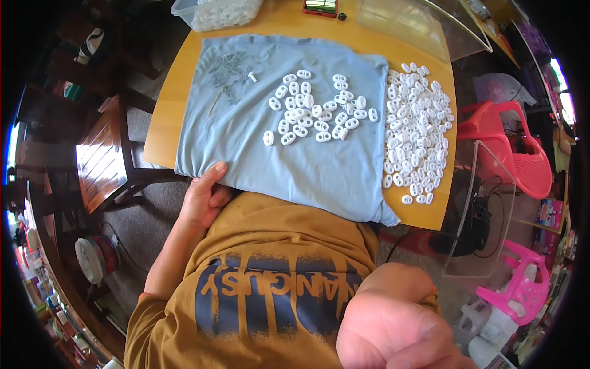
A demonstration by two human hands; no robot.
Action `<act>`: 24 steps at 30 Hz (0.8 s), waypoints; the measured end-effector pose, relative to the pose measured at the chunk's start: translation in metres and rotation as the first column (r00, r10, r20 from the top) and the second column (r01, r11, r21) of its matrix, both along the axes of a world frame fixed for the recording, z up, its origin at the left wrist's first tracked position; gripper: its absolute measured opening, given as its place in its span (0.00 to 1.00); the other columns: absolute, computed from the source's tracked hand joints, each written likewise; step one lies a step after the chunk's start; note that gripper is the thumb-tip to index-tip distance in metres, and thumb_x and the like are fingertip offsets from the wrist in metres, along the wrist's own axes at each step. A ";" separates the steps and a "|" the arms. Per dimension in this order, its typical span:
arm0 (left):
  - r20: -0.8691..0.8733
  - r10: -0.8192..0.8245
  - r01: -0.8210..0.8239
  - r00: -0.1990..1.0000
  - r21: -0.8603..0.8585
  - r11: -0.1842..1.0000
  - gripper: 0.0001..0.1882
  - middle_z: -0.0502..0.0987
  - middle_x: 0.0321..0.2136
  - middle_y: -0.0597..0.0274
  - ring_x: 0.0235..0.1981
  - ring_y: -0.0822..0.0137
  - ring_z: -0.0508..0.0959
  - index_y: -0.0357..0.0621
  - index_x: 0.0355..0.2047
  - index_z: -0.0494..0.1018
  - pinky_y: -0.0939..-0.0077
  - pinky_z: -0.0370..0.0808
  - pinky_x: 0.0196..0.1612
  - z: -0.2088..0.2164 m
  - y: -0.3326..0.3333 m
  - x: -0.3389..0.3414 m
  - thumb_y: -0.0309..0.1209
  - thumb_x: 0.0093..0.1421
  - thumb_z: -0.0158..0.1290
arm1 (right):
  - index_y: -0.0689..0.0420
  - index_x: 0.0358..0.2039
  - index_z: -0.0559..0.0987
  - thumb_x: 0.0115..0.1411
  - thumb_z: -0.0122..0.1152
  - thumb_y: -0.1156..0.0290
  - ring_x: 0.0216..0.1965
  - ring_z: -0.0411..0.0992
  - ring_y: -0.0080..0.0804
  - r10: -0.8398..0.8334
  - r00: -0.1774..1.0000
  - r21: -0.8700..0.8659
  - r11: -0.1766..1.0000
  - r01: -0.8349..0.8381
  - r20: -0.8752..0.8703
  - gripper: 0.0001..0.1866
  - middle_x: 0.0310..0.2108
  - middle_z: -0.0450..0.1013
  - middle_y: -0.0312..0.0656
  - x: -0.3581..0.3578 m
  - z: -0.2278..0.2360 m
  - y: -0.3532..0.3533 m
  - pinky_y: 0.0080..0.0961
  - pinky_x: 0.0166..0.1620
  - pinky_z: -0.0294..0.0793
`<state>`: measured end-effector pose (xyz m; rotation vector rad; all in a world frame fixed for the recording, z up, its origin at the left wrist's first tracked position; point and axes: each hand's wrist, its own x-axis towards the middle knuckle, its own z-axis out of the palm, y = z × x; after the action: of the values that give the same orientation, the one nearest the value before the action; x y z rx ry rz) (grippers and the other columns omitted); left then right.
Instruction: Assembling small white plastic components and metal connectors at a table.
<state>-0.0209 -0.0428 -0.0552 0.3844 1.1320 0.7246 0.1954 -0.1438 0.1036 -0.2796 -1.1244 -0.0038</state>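
My left hand (206, 192) is at the near left edge of the table, its thumb lying over the hem of a light blue cloth (246, 166) and its fingers curled below. Raised close to the camera at lower right, my right hand (393, 329) looks closed with bent fingers; whatever it may hold is hidden. Several white oval plastic pieces (305, 121), each with two holes, lie scattered on the cloth. Left of them are a small white T-shaped piece (252, 77) and a heap of thin greenish bits (226, 71).
A big pile of similar white pieces (418, 129) covers the table's right side. At the back stand a clear tub (195, 15) of white pieces, a red-rimmed box (320, 7) and a transparent bin (405, 27). A red chair (510, 141) and a pink stool (516, 286) are to the right.
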 end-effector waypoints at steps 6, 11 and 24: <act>-0.038 0.048 -0.048 0.998 0.003 0.999 0.11 0.60 0.07 0.71 0.08 0.77 0.57 0.53 0.26 0.68 0.83 0.54 0.14 0.004 -0.002 0.002 0.43 0.56 0.54 | 0.52 0.47 0.69 0.56 0.52 0.66 0.26 0.67 0.29 -0.074 0.997 -0.018 0.997 0.073 -0.006 0.17 0.52 0.62 0.31 0.000 -0.003 0.002 0.28 0.24 0.62; -0.043 0.104 -0.103 0.994 0.024 0.994 0.13 0.69 0.15 0.64 0.16 0.75 0.67 0.42 0.31 0.70 0.83 0.62 0.18 0.017 -0.010 -0.001 0.40 0.59 0.52 | 0.52 0.47 0.69 0.56 0.52 0.66 0.25 0.67 0.28 -0.135 0.991 -0.008 0.991 0.135 -0.012 0.17 0.52 0.62 0.30 0.002 0.000 -0.001 0.27 0.24 0.61; -0.648 0.085 0.515 0.757 0.672 0.533 0.04 0.74 0.22 0.62 0.20 0.77 0.72 0.36 0.33 0.73 0.85 0.69 0.23 0.069 0.012 0.028 0.20 0.57 0.51 | 0.37 0.61 0.58 0.58 0.52 0.47 0.47 0.58 0.28 -0.314 0.862 -0.095 0.920 0.379 0.398 0.31 0.59 0.57 0.28 0.079 -0.036 0.012 0.43 0.48 0.58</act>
<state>0.0067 -0.0312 0.0140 1.6980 1.2362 0.8928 0.2747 -0.1322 0.0678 -0.6566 -1.4460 -0.2968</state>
